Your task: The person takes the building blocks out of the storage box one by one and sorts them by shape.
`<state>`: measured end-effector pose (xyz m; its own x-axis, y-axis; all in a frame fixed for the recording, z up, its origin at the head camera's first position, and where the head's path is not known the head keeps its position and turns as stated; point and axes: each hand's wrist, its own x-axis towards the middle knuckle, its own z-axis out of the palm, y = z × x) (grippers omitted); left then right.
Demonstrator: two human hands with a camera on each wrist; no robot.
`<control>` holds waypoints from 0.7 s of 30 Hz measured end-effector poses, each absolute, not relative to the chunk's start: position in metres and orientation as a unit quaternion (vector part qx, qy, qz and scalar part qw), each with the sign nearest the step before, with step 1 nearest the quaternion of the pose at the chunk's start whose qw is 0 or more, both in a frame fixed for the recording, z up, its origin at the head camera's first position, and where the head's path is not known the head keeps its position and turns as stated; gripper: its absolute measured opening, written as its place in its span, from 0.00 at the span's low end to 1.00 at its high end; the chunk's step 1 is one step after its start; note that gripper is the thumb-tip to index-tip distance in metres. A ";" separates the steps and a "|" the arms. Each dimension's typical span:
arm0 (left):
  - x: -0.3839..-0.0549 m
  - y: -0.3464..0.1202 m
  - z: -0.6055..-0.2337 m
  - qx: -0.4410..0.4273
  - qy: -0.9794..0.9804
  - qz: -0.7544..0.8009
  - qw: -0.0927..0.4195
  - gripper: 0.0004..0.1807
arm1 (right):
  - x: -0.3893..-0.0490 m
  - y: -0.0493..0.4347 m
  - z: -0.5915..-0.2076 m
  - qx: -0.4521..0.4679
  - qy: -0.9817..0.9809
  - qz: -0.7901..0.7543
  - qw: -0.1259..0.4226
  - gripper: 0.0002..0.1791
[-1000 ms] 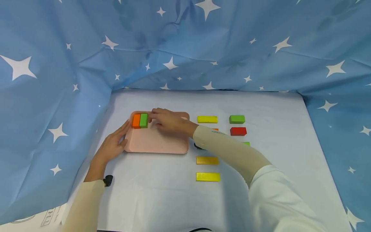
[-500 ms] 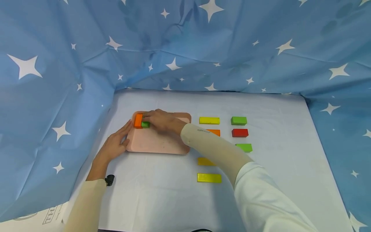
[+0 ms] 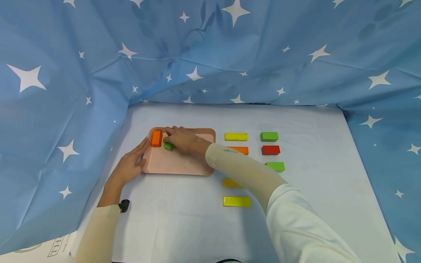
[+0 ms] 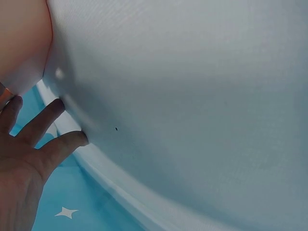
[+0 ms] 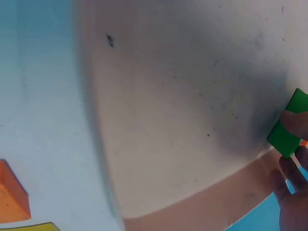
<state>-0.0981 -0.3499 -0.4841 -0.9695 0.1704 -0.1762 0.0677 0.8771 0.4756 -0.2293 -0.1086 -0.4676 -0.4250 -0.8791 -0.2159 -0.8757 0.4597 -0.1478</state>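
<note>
A shallow pink tray lies on the white table. In its far left corner sits an orange block. My right hand pinches a green block just right of the orange one; in the right wrist view the thumb lies across the green block with fingers on its other side. The hand covers part of that block in the head view. My left hand rests at the tray's left edge, fingers extended; the left wrist view shows its fingers spread beside the tray.
Right of the tray stands a column of blocks: yellow, orange, darker yellow and yellow. Farther right are green, red and green blocks. A blue star-patterned cloth surrounds the table.
My right hand has closed on the green block beside the orange one and shifted it slightly right and nearer, opening a gap between them. The left hand stays at the tray's edge.
</note>
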 end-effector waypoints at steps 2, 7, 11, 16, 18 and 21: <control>-0.099 -0.349 -0.484 0.062 0.963 0.239 0.109 0.42 | -0.230 -0.106 -0.470 -0.519 0.844 -0.023 0.131 0.22; -0.100 -0.347 -0.482 0.066 0.962 0.239 0.111 0.42 | -0.230 -0.099 -0.472 -0.509 0.850 -0.052 0.129 0.16; -0.100 -0.345 -0.482 0.067 0.963 0.240 0.104 0.42 | -0.227 -0.089 -0.459 -0.488 0.859 -0.066 0.142 0.16; -0.099 -0.344 -0.481 0.065 0.963 0.240 0.102 0.42 | -0.223 -0.062 -0.433 -0.464 0.862 -0.109 0.171 0.17; -0.098 -0.345 -0.480 0.066 0.963 0.239 0.105 0.42 | -0.219 -0.046 -0.424 -0.456 0.863 -0.132 0.174 0.17; -0.096 -0.347 -0.478 0.063 0.963 0.238 0.107 0.43 | -0.212 -0.017 -0.415 -0.441 0.864 -0.174 0.167 0.17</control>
<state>-0.0963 -0.3471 -0.4782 -0.9694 0.1718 -0.1756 0.0703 0.8790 0.4716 -0.2122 -0.0166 -0.4145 -0.5552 -0.8205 -0.1362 -0.7040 0.5507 -0.4485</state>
